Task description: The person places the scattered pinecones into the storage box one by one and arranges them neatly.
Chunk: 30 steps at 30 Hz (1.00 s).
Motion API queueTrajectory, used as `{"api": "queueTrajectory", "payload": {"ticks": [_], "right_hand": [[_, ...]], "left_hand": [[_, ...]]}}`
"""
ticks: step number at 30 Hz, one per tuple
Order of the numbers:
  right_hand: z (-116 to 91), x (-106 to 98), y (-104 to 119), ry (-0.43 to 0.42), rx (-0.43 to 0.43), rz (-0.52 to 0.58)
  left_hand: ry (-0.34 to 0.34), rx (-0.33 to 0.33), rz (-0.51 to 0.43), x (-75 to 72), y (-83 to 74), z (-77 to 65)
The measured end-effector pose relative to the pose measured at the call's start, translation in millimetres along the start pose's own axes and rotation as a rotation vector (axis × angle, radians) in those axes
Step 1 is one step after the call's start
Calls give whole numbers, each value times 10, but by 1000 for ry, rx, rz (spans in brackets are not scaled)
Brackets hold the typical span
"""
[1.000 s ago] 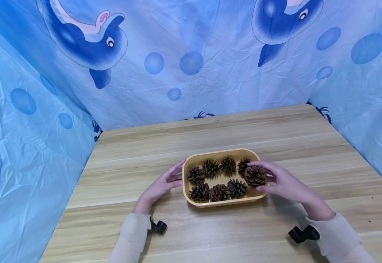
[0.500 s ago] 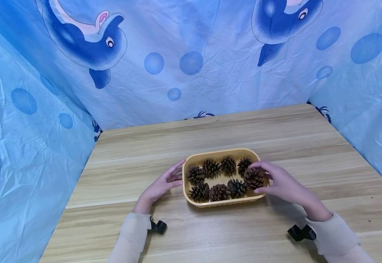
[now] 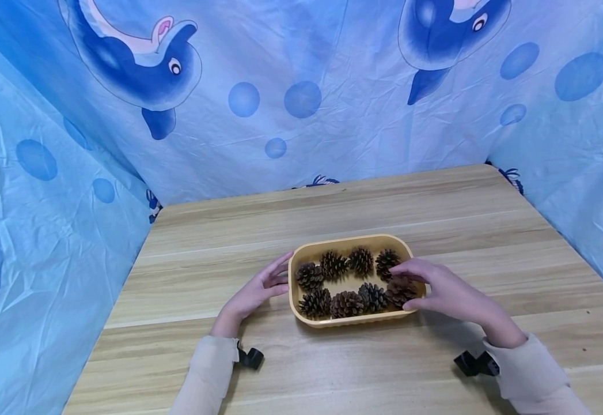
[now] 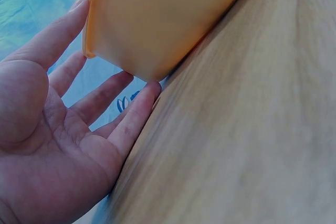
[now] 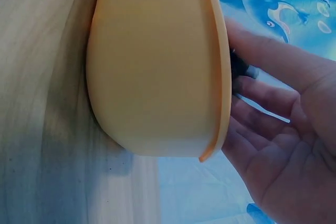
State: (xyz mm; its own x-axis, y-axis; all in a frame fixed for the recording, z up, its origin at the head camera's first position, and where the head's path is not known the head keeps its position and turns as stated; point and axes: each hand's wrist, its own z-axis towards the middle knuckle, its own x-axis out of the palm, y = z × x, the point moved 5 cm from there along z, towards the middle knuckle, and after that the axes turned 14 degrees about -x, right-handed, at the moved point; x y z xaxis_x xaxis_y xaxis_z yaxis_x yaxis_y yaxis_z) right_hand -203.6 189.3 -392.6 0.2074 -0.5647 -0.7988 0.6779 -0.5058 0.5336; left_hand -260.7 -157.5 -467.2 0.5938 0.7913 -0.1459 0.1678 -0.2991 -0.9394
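Observation:
A yellow plastic tub (image 3: pixel 353 238) holds a ring of brown pine cones, with one pine cone (image 3: pixel 347 304) at its front middle. My right hand (image 3: pixel 443 288) reaches over the right end and grips a pine cone (image 3: pixel 401 293) low inside, fingertips and thumb on either side of it. In the right wrist view the tub wall (image 5: pixel 157 66) hides most of that cone; a dark bit shows between thumb and fingers. My left hand (image 3: pixel 254 294) rests its extended fingers against the tub's left end. The left wrist view shows these fingers (image 4: pixel 139 111) touching the wall near the table.
The tub stands on a wood-grain table (image 3: pixel 260 230). Blue dolphin-print cloth (image 3: pixel 301 144) hangs behind the table and along both sides. Black wrist devices (image 3: pixel 251 358) sit at both sleeves.
My right hand has moved the pine cone slightly left and lowered it into the tub's front right corner, beside the other cones. The left hand and the tub have stayed put.

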Motion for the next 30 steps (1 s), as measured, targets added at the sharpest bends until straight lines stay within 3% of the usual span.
{"api": "queueTrajectory", "payload": {"ticks": [18,30], "right_hand": [[98,73,16,74,-66,-122],[76,21,12,52,-35,-65]], "left_hand": [[-11,9,8,-28,17,-39],[-2,22,75,-75,-176,-89]]}}
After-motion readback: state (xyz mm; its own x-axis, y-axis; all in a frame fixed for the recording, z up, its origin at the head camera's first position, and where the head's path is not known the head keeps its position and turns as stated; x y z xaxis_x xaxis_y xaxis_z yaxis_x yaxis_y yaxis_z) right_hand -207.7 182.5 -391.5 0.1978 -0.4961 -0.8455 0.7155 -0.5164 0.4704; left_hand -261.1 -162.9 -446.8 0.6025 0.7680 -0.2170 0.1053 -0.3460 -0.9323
